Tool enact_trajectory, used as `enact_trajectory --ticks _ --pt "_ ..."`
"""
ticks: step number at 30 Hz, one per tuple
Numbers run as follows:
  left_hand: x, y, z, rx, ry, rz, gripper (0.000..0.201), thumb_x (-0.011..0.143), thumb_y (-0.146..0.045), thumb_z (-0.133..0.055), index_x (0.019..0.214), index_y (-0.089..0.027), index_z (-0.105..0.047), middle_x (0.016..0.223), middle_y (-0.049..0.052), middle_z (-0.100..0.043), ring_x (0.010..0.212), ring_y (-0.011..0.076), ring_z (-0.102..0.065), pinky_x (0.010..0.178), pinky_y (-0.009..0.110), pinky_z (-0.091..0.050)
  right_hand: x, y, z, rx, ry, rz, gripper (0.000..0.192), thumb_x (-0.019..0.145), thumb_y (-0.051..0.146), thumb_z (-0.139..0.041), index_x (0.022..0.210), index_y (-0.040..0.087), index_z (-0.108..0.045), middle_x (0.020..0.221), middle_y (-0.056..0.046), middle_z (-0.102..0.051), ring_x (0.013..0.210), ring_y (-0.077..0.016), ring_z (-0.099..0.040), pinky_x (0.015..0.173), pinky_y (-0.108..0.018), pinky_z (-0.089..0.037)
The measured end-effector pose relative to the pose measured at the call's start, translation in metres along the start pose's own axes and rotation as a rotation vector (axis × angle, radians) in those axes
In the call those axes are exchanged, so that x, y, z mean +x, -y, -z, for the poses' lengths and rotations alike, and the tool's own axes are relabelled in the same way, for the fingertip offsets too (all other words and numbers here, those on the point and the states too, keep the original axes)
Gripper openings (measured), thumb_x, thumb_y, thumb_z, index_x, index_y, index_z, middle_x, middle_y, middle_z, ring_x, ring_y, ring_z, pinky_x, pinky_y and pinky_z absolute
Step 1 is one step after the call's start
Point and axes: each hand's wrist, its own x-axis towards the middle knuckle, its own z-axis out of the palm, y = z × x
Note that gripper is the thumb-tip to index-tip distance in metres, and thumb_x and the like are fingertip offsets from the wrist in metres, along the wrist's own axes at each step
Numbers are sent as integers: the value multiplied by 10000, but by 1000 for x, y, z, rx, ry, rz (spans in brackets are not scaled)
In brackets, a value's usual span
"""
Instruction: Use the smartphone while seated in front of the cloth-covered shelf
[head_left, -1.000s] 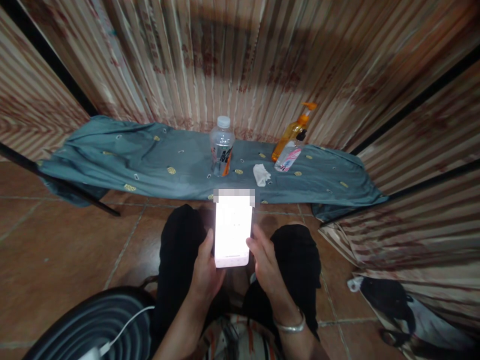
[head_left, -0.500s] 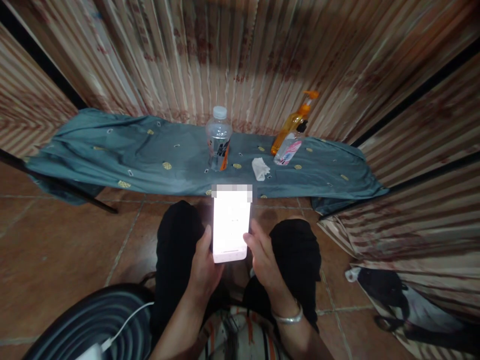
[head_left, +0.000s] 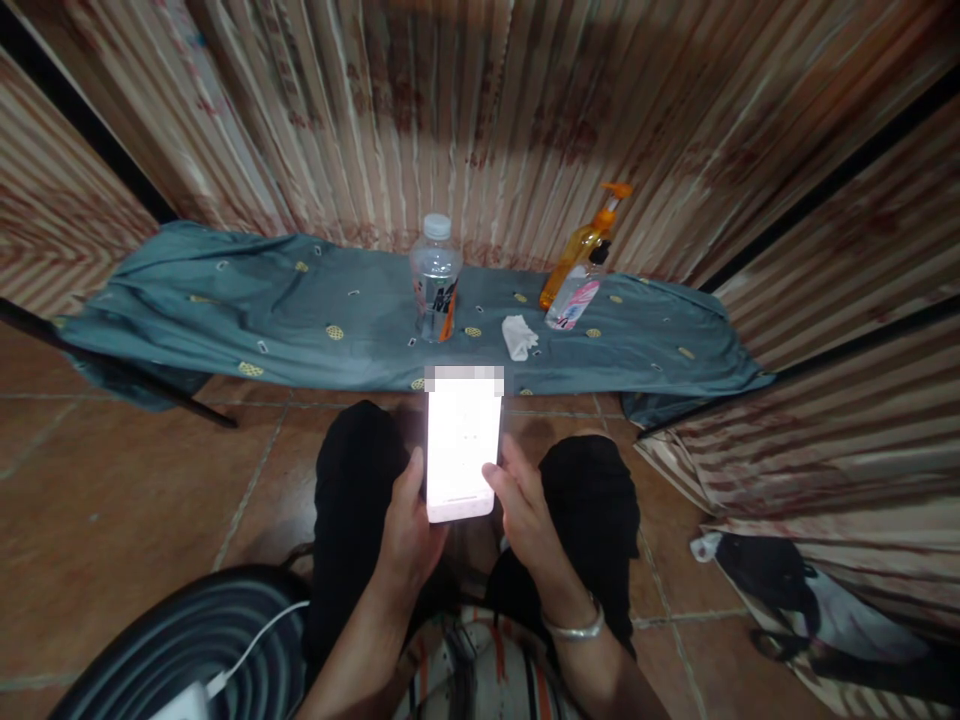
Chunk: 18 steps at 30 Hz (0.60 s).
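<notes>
A phone (head_left: 462, 450) with a bright white screen is held upright over my lap. My left hand (head_left: 411, 525) grips its lower left side, thumb along the edge and the other fingers hidden behind it. On the opposite side, my right hand (head_left: 521, 500) holds the phone's right edge, its thumb tip over the lower right of the screen. A silvery bracelet (head_left: 576, 622) circles my right wrist. The screen is too bright to read, and its top is pixelated.
Ahead runs a narrow table with a blue-green cloth (head_left: 360, 300). On it stand a clear drink bottle (head_left: 436, 285), an orange pump bottle (head_left: 577, 255), a smaller clear bottle (head_left: 576, 297) and a crumpled tissue (head_left: 518, 338). A black ridged stool (head_left: 150, 620) holds a white charger (head_left: 184, 702).
My right thumb has shifted slightly left over the screen. Both hands keep hold of the phone, and the view has moved only a little.
</notes>
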Motion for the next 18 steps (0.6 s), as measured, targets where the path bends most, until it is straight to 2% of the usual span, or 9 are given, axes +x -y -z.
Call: enact_trajectory --ticks 4,9,15,18 --pt "-2 -1 1 8 15 -5 379 710 -535 -803 873 -193 -796 984 124 -827 1169 379 -712 958 442 -595 -1 2 1 6 18 -2 193 945 249 -507 1045 207 -667 952 -13 -765 769 -174 -650 672 -244 -486" --pt "-3 1 2 13 12 -24 441 704 -558 -799 936 -183 -797 986 122 -827 1144 378 -725 941 447 -603 -2 1 2 22 34 -5 280 946 246 -500 1139 203 -698 996 -13 -784 823 -183 -684 712 -242 -511" --pt "-5 0 2 37 36 -59 470 705 -588 -786 919 -169 -795 979 126 -827 1112 373 -738 932 438 -606 -4 -8 6 58 -3 -1 426 911 222 -554 1320 249 -670 1231 -19 -761 1133 -235 -690 887 -278 -552" --pt "-6 -3 0 38 30 -92 476 669 -591 -817 911 -183 -800 959 107 -831 1078 361 -752 914 420 -613 -6 -9 7 102 18 1 466 902 219 -555 1356 259 -651 1276 -21 -744 1202 -237 -673 932 -297 -559"
